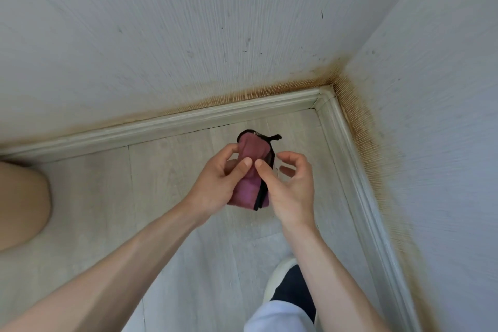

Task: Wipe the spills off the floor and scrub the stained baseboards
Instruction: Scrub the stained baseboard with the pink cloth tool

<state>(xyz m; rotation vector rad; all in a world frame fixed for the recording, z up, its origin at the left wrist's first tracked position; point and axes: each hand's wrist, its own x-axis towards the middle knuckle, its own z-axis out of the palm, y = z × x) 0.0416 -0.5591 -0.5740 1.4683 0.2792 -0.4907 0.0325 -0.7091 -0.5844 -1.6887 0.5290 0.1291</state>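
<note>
While two bare hands are meeting over the pale plank floor (167, 197), the left hand (215, 183) is gripping one folded pink cloth with black edging (252, 170), the right hand (291, 186) pinching its edge; two grey baseboards (188, 118), rust-stained above, are joining at the corner beyond.

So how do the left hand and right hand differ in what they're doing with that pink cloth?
The left hand grips the pink cloth with its fingers wrapped round the folded bundle; the right hand only pinches it near the black edge with thumb and forefinger. The left hand's fingers are closed on the fabric, while the right hand's other fingers are spread loose and touch nothing. Both are held in the air above the floor, near the corner baseboard.
</note>
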